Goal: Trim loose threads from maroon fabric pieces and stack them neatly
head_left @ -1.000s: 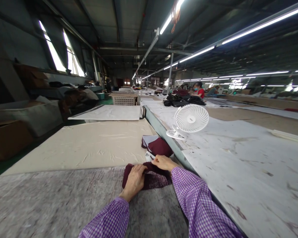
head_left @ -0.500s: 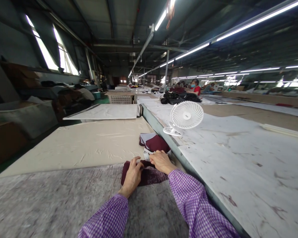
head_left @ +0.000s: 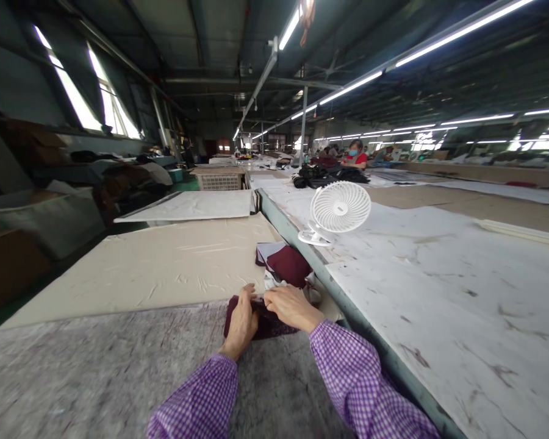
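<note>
A dark maroon fabric piece (head_left: 274,326) lies on the grey felt table (head_left: 96,372) in front of me. My left hand (head_left: 241,323) rests on its left part with fingers curled down onto it. My right hand (head_left: 289,306) lies over its right part, fingers pressed on the cloth beside the left hand. Both sleeves are purple checked. Just beyond the hands sits a small stack of maroon and white fabric pieces (head_left: 287,264).
A white desk fan (head_left: 337,210) stands on the long white table (head_left: 439,274) to the right. A beige sheet (head_left: 165,262) covers the table ahead. A mesh basket (head_left: 219,180) and black cloth pile (head_left: 329,175) lie further back; a person in red (head_left: 355,155) works far off.
Both hands have drawn closer together over the maroon piece, bunching it smaller. The view has shifted slightly, so the fan and stack sit a little left and higher.
</note>
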### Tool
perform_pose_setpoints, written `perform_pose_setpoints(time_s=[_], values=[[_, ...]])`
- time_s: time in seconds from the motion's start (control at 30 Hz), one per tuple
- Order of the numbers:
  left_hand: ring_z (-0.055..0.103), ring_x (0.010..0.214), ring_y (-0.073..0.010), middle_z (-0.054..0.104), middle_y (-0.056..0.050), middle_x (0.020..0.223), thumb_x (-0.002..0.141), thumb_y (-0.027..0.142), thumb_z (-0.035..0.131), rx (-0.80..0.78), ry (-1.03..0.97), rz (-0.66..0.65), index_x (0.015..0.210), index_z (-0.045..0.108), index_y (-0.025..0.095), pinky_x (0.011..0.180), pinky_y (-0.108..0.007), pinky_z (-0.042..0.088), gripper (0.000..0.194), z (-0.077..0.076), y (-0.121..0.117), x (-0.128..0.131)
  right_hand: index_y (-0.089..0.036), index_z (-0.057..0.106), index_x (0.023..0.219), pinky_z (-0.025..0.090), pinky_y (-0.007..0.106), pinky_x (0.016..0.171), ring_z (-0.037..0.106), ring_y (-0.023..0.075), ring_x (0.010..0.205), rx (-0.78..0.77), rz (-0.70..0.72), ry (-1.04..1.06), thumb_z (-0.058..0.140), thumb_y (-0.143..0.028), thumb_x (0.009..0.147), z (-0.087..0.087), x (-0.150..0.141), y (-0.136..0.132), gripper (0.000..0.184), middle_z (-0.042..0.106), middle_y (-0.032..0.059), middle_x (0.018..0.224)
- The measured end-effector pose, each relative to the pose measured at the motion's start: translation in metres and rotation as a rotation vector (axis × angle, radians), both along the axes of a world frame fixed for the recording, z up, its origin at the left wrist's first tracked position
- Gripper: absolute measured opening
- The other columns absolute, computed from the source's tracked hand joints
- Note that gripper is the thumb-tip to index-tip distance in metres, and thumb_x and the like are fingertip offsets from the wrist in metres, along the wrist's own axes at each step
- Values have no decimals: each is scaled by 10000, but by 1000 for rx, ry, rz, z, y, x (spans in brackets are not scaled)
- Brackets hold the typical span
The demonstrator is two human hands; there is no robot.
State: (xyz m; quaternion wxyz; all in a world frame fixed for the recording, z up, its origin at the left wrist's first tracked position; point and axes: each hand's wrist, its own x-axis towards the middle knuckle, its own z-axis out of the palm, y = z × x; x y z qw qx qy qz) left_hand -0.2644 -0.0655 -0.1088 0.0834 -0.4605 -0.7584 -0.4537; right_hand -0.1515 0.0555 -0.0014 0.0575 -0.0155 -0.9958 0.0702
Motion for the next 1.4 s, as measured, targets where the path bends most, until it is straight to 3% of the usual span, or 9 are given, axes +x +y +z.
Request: perform_pose_setpoints(time_s=[0.17, 0.37, 0.5, 0.6, 0.77, 0.9, 1.1, 1.3, 1.4], values=[[595, 988, -208, 678, -77, 1013, 745, 10, 375, -147, 61, -90, 999, 640, 179, 930, -375, 458, 405, 1, 3, -5, -199, 636, 841, 395, 278, 758, 626, 172, 858, -114, -10, 54, 551, -182, 861, -2, 2, -7, 89, 692, 23, 870], [607, 934, -204, 688, -71, 941, 752, 25, 397, -147, 69, -84, 939, 649, 173, 891, -347, 464, 347, 0, 4, -8, -184, 611, 1060, 434, 249, 794, 628, 141, 902, -461, -236, 387, 533, -192, 857, 3, 32, 15, 217, 668, 48, 1077], [607, 926, -201, 673, -69, 934, 726, 26, 413, -123, 61, -65, 906, 613, 177, 865, -332, 472, 308, 2, 2, -9, -174, 668, 928, 436, 251, 746, 637, 153, 833, -432, -328, 339, 458, -172, 883, -8, 60, 8, 215, 705, 44, 917], [573, 1018, -207, 659, -65, 1013, 667, -1, 423, -121, 86, -67, 866, 589, 190, 927, -344, 442, 322, 4, 2, -10, -193, 700, 867, 441, 241, 746, 647, 153, 841, -407, -190, 168, 463, -168, 880, -26, 74, -18, 239, 718, 23, 883], [564, 1008, -224, 650, -67, 994, 654, -5, 431, -284, 157, -16, 982, 601, 183, 940, -379, 410, 414, 4, 2, -17, -189, 694, 951, 400, 338, 970, 613, 200, 968, -209, 13, -19, 527, -233, 877, -55, 83, -61, 188, 685, 57, 982], [534, 1049, -243, 644, -76, 1088, 672, -1, 417, -340, 208, -77, 1166, 579, 182, 954, -407, 391, 551, 4, 4, -24, -275, 619, 1177, 421, 454, 962, 565, 265, 1041, -198, -89, -23, 505, -295, 901, -57, 85, -82, 299, 611, 89, 1077], [538, 1056, -229, 648, -76, 1074, 635, -10, 409, -330, 163, -135, 1099, 644, 165, 983, -388, 402, 549, 2, 6, -28, -272, 581, 1253, 403, 602, 933, 428, 382, 1240, -205, -219, -74, 327, -167, 937, -51, 76, -106, 418, 505, 164, 1261], [587, 1076, -229, 683, -82, 1103, 697, 24, 420, -532, 81, -226, 1085, 676, 167, 994, -365, 414, 487, 35, 1, -31, -216, 664, 1131, 368, 609, 968, 406, 379, 1262, -202, -242, -97, 340, -158, 939, -49, 70, -111, 381, 501, 171, 1278], [543, 1180, -243, 611, -93, 1282, 763, 93, 458, -617, 95, -277, 1299, 540, 173, 1046, -362, 371, 548, 58, 0, -32, -207, 666, 1129, 375, 587, 958, 439, 358, 1226, -194, -263, -98, 345, -139, 932, -45, 70, -113, 383, 525, 177, 1248]])
